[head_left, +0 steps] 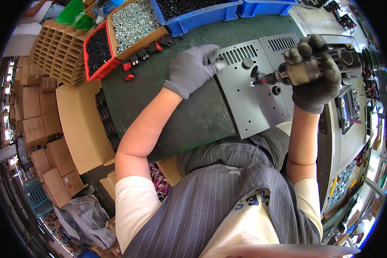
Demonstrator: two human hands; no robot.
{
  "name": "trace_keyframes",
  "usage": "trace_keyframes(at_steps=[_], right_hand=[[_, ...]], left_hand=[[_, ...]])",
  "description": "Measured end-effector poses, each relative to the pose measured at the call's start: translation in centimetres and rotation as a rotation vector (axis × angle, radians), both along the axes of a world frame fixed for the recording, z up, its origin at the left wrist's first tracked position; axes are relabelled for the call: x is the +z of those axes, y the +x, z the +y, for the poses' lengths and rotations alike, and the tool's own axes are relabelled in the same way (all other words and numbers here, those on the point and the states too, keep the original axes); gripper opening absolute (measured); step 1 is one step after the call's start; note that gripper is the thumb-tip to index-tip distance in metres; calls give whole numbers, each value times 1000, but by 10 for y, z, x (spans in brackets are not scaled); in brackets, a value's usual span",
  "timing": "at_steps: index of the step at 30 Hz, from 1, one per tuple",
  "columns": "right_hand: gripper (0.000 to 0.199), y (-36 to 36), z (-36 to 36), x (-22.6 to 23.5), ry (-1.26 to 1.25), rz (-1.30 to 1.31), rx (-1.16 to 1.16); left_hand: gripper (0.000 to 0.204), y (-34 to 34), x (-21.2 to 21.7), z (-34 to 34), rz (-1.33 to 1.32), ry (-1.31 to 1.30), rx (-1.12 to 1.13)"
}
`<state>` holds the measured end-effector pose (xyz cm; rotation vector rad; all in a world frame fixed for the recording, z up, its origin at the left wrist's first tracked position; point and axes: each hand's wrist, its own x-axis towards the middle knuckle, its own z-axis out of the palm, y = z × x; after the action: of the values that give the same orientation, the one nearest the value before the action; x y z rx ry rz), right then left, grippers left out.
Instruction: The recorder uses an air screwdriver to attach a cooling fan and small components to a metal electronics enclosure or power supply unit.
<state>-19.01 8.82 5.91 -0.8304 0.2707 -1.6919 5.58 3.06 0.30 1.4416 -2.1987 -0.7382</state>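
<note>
My left hand [194,69], in a grey glove, reaches to the upper left corner of a grey metal panel [241,101]. Its thumb and forefinger are closed around a small black round part [219,59], partly hidden by the fingers. In my right hand [316,81], also gloved, is a power screwdriver [303,73] lying nearly level over the panels. Its tip points left, with a small shiny screw [251,84] at the end. A second slotted panel [279,53] adjoins the first. Black round parts [276,90] and a grey disc [247,63] sit on the metal.
Behind the dark green bench top [180,116] stand a red bin [99,53] of black screws, a carton [135,26] of silver screws and a blue bin [193,17]. Small red and black parts [135,60] lie before them. Cardboard boxes [34,103] are stacked at left.
</note>
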Motion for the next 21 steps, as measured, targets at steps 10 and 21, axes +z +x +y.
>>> trace_keyframes(at_steps=[10, 21], right_hand=[[38, 41, -47, 4, 88, 299, -68], [27, 94, -82, 4, 155, 655, -82]], left_hand=[[33, 10, 0, -4, 402, 91, 8], [31, 3, -15, -3, 140, -57, -84]])
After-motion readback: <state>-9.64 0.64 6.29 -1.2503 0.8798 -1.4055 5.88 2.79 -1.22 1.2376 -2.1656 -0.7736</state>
